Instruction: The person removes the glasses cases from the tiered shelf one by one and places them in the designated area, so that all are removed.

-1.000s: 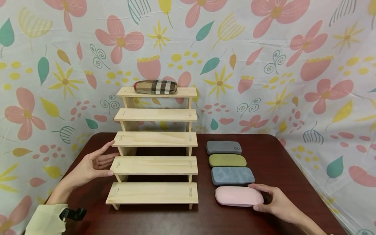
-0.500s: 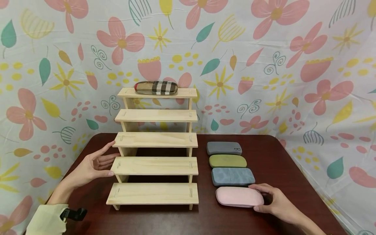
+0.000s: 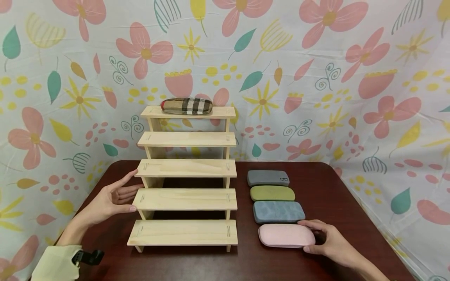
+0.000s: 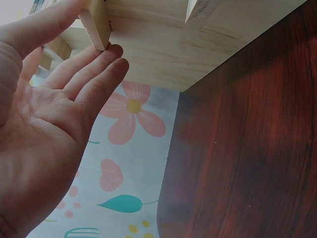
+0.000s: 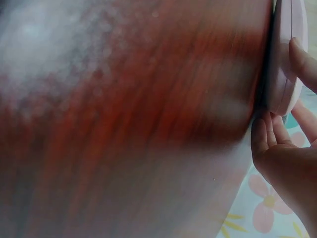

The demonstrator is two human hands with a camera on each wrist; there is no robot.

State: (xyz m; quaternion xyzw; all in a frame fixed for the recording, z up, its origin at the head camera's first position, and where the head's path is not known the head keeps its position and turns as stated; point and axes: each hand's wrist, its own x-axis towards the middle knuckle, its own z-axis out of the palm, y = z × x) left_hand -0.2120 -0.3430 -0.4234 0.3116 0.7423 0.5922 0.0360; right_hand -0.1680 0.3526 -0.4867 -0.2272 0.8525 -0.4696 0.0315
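A pale wooden stepped display rack [image 3: 186, 168] stands on the dark table, with a plaid glasses case [image 3: 186, 105] on its top step. My left hand [image 3: 107, 201] is at the rack's left side, forefinger and thumb touching the ends of two steps. In the left wrist view the fingers of the left hand [image 4: 64, 109] lie fairly straight against the wood. At the right, a pink glasses case [image 3: 286, 235] lies on the table. My right hand [image 3: 327, 242] pinches its right end between thumb and forefinger; the right wrist view shows the pink case [image 5: 285, 64] from the side.
Behind the pink case lie a blue glasses case [image 3: 279, 212], a green one [image 3: 272, 193] and a grey one [image 3: 268, 178], in a column right of the rack. A flower-print cloth [image 3: 302, 78] hangs behind the reddish-brown table [image 3: 197, 269].
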